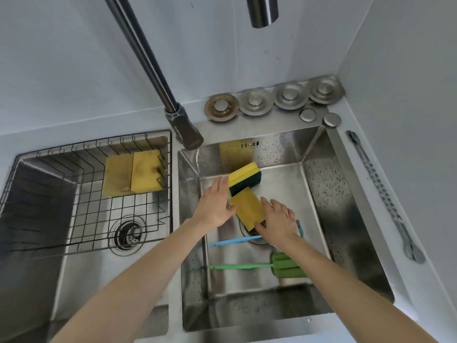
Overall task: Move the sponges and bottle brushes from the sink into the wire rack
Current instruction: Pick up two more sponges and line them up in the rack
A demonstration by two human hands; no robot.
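Two yellow sponges lie in the right sink [319,194]: a yellow-and-green sponge [243,178] at the back and a flat yellow sponge [247,209] in front of it. My left hand [214,206] is open just left of them, fingers apart. My right hand [278,221] is open at the flat sponge's right edge, over the drain. A blue bottle brush [235,242] and a green bottle brush [279,264] lie nearer me on the sink floor. The wire rack [99,219] sits in the left sink, with a yellow sponge [146,173] inside at its back right.
A faucet arm [153,70] slants down over the divider between the sinks. Several metal drain stoppers [272,100] line the back ledge. A long metal tool [385,196] lies on the right ledge. Grey walls close in behind and to the right.
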